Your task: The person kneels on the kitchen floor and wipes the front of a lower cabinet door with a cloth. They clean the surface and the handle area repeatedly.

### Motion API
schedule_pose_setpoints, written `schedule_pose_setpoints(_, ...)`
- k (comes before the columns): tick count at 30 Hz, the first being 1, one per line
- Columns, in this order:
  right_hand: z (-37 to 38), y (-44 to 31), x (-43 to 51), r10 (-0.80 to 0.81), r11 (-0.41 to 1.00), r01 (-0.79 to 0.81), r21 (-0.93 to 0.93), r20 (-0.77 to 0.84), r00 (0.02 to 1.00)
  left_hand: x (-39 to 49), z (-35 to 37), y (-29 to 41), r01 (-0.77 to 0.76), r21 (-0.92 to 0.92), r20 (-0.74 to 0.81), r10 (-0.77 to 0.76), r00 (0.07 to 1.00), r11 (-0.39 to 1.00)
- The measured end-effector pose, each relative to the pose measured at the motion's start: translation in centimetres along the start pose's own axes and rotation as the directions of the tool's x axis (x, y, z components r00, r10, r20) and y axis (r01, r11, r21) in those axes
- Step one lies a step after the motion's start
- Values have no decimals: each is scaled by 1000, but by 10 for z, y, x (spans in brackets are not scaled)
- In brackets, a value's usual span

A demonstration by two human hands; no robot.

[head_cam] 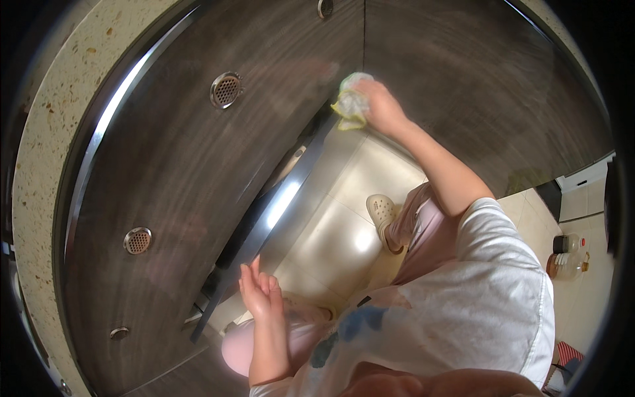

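Note:
My right hand (pixel 382 106) grips a crumpled white cloth (pixel 353 101) with yellow-green edging. The cloth is at the inner corner where two dark cabinet fronts meet, near the bottom of the panels; contact with them is hard to judge. To the left runs the long dark cabinet front (pixel 178 183), fitted with round perforated metal vents (pixel 226 90). The other dark cabinet front (pixel 461 89) stands beyond my right forearm. My left hand (pixel 260 290) holds nothing, its fingers partly curled and apart, in front of the lower cabinet edge above my bent knee.
A grey shiny strip (pixel 278 208) runs along the cabinet's base, beside a dark gap with a pale object (pixel 292 161) inside. Speckled countertop (pixel 37 164) overhangs at left. Glossy tiles (pixel 330 233) cover the floor. Several plastic bottles (pixel 568 263) stand at far right.

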State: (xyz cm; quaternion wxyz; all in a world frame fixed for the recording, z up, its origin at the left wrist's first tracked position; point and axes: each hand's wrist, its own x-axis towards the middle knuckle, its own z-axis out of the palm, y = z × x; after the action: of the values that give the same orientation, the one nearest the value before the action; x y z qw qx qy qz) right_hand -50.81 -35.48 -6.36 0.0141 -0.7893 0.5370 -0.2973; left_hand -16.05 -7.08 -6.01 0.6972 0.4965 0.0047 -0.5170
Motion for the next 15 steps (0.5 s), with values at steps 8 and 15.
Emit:
schedule_pose_setpoints(8,6,-19,-7,-150,980,132,146,123,981,6,-12,1,6,-12,55,-5,998,1000)
schedule_pose_setpoints(15,-2,39,25,180,983,-183,27,86,980,3,-5,1,1,3,64,-1,998,1000)
